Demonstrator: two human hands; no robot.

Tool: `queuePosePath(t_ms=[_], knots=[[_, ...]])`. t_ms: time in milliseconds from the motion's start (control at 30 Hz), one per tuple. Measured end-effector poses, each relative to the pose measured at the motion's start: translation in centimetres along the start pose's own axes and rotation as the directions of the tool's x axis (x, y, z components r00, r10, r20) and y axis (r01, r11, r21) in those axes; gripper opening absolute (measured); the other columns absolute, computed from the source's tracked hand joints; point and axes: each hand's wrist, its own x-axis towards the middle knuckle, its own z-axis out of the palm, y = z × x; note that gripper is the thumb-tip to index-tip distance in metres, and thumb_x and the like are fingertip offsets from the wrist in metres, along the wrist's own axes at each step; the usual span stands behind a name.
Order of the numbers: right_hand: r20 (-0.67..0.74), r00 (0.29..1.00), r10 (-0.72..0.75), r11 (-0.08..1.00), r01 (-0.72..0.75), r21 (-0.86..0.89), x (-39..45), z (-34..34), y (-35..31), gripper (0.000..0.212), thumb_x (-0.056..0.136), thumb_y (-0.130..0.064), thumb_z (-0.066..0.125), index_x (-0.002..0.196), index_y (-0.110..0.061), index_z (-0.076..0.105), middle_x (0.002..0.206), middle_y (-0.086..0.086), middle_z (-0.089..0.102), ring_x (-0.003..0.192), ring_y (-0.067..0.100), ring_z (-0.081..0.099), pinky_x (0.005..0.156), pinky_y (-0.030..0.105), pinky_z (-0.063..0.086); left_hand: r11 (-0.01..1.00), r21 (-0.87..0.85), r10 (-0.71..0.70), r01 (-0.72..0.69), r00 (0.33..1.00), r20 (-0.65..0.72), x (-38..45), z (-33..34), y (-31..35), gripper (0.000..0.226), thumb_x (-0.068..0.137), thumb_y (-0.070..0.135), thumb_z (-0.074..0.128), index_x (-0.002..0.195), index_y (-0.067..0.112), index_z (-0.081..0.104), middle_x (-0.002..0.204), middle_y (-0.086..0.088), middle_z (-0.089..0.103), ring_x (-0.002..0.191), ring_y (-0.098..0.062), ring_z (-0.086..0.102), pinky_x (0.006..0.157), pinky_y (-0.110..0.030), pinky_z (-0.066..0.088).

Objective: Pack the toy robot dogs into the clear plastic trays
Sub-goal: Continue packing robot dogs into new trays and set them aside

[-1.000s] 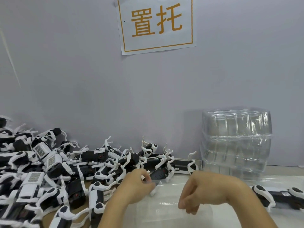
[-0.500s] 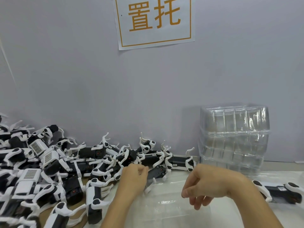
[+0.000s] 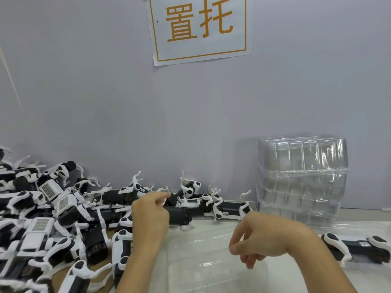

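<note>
Left hand is gripping a glossy black-and-white toy robot dog at frame centre; right hand is hanging loosely curled, empty, over the clear tray.

Toy dog pile left, tray stack right, flat tray between.

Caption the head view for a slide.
Left hand reaches into the toy dog pile; clear trays stacked right.
</note>
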Motion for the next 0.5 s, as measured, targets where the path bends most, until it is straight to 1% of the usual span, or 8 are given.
queuePosePath(t_ms=[67,133,200,233,300,400,433,500], knots=[[-0.102,0.994,-0.039,0.999,0.035,-0.042,0.4,0.1,-0.2,0.016,0.095,-0.033,0.062,0.097,-0.022,0.073,0.078,-0.007,0.076,0.065,-0.003,0.068,0.070,0.019,0.052,0.996,-0.077,0.039,-0.046,0.995,-0.094,0.5,-0.7,1.3,0.038,0.086,-0.018,0.051,0.089,0.008,0.079,0.080,0.007,0.070,0.077,-0.003,0.065,0.073,0.000,0.040],[-0.280,0.955,-0.100,0.994,0.108,0.015,1.1,0.4,-0.5,0.023,0.099,-0.031,0.055,0.095,-0.016,0.072,0.078,-0.001,0.076,0.063,0.002,0.068,0.069,0.025,0.056,0.981,-0.190,0.017,-0.043,0.990,-0.138,0.9,-1.2,2.2,0.036,0.089,-0.013,0.055,0.090,0.014,0.079,0.079,0.015,0.069,0.077,0.004,0.065,0.072,0.002,0.041],[-0.441,0.896,-0.052,0.942,0.190,0.276,1.8,0.6,-0.9,0.033,0.103,-0.031,0.046,0.097,-0.010,0.069,0.082,0.009,0.074,0.071,0.017,0.073,0.069,0.032,0.061,0.933,-0.360,-0.049,0.006,0.993,-0.112,1.2,-1.4,3.0,0.036,0.091,-0.007,0.059,0.088,0.023,0.079,0.077,0.011,0.073,0.078,0.001,0.067,0.069,-0.002,0.046],[-0.451,0.892,0.014,0.866,0.215,0.452,1.9,0.7,-1.2,0.038,0.105,-0.035,0.040,0.100,-0.008,0.067,0.083,0.014,0.073,0.073,0.023,0.074,0.068,0.035,0.062,0.902,-0.431,-0.068,0.024,0.994,-0.088,1.3,-1.4,3.3,0.037,0.091,-0.006,0.061,0.087,0.026,0.079,0.077,0.008,0.075,0.078,-0.003,0.069,0.068,-0.005,0.047],[-0.332,0.941,0.068,0.639,0.215,0.739,1.8,0.8,-1.8,0.055,0.105,-0.049,0.030,0.107,-0.006,0.063,0.085,0.022,0.073,0.076,0.031,0.075,0.065,0.040,0.062,0.860,-0.510,-0.052,0.026,0.998,-0.037,0.9,-1.0,4.4,0.037,0.091,-0.005,0.063,0.084,0.028,0.079,0.079,0.011,0.076,0.079,-0.005,0.070,0.069,-0.007,0.049],[-0.125,0.991,-0.045,0.359,0.133,0.924,1.8,0.9,-1.7,0.081,0.097,-0.069,0.025,0.111,-0.001,0.066,0.096,0.031,0.071,0.087,0.041,0.072,0.064,0.041,0.059,0.855,-0.517,0.061,-0.036,0.998,0.031,0.1,-0.5,5.6,0.039,0.091,-0.007,0.061,0.082,0.028,0.078,0.078,0.016,0.074,0.075,-0.001,0.067,0.068,-0.006,0.046],[-0.111,0.992,-0.065,0.286,0.125,0.950,1.8,0.8,-1.5,0.082,0.095,-0.071,0.028,0.112,0.000,0.067,0.100,0.031,0.070,0.089,0.043,0.072,0.065,0.041,0.059,0.855,-0.515,0.101,-0.061,0.994,0.049,-0.1,-0.4,5.9,0.039,0.091,-0.008,0.060,0.082,0.027,0.077,0.078,0.015,0.074,0.073,-0.002,0.066,0.067,-0.007,0.045],[-0.150,0.985,-0.089,0.146,0.162,0.976,1.7,0.5,-1.2,0.068,0.093,-0.065,0.043,0.107,-0.004,0.069,0.103,0.027,0.070,0.089,0.046,0.070,0.070,0.043,0.058,0.833,-0.545,0.180,-0.092,0.977,0.111,-0.2,-0.4,6.1,0.036,0.091,-0.009,0.059,0.085,0.022,0.075,0.083,0.010,0.075,0.076,-0.006,0.068,0.066,-0.009,0.048]])
